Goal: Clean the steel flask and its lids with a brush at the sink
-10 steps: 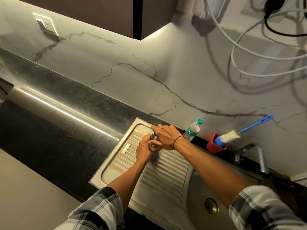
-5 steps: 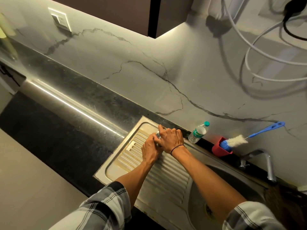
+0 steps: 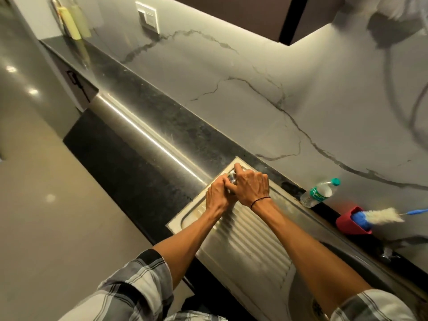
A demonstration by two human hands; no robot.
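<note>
Both hands, left hand [image 3: 217,198] and right hand [image 3: 251,187], grip steel flask [image 3: 232,178] mid-frame on drainboard [image 3: 252,246]; hands hide most of it. Right of frame: plastic bottle [image 3: 319,193], brush [image 3: 382,217] in red holder [image 3: 349,224].

Dim, warm light. An under-cabinet strip lights the wall [image 3: 243,93] and glares as a streak along the worktop [image 3: 143,126]. Frame edges bend and blur; cable shadows fall top right.

In front of me runs a black speckled stone counter [image 3: 143,107] with a ribbed steel drainboard [image 3: 250,239] set into it. The steel flask [image 3: 232,179] I grip stands at the drainboard's far left corner. To the right, by the far wall, a clear plastic water bottle with a green cap [image 3: 320,193] and a red cup [image 3: 349,224] holding a blue-handled white bottle brush [image 3: 382,217] sit on the counter.
</note>
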